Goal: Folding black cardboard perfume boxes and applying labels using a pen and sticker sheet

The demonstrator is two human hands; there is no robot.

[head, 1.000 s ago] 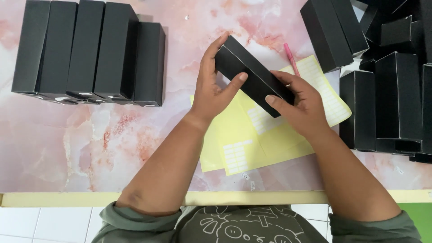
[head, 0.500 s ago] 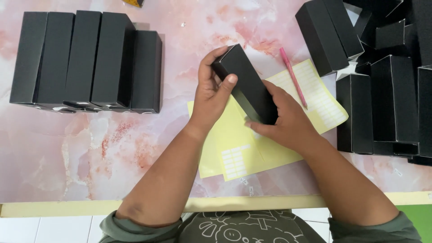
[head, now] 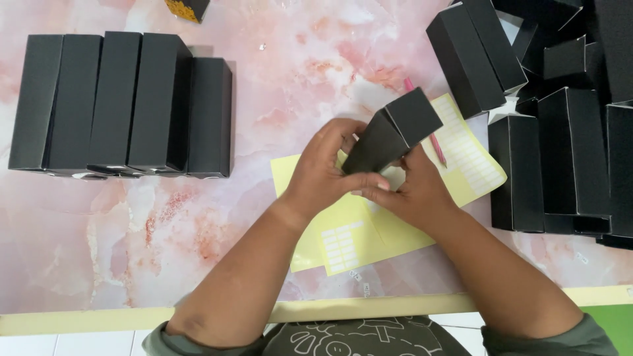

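A long black box [head: 394,130] is tilted up above the table, one square end facing the camera. My left hand [head: 326,173] grips its lower end from the left, thumb pressed along the bottom. My right hand [head: 415,190] holds the same end from the right, fingers under the box. Beneath both hands lie yellow label sheets [head: 369,227] with small white stickers. A pink pen [head: 432,138] rests on the sheets, partly hidden behind the box.
A row of several black boxes [head: 125,105] lies side by side at the left. A heap of more black boxes [head: 560,112] fills the right side. A small yellow-patterned item [head: 186,8] sits at the top edge. The pink marble table's front edge [head: 369,306] runs near my body.
The box has swung from lying slantwise between my hands to standing tilted with its end toward the camera. Both hands have shifted down to its lower end.
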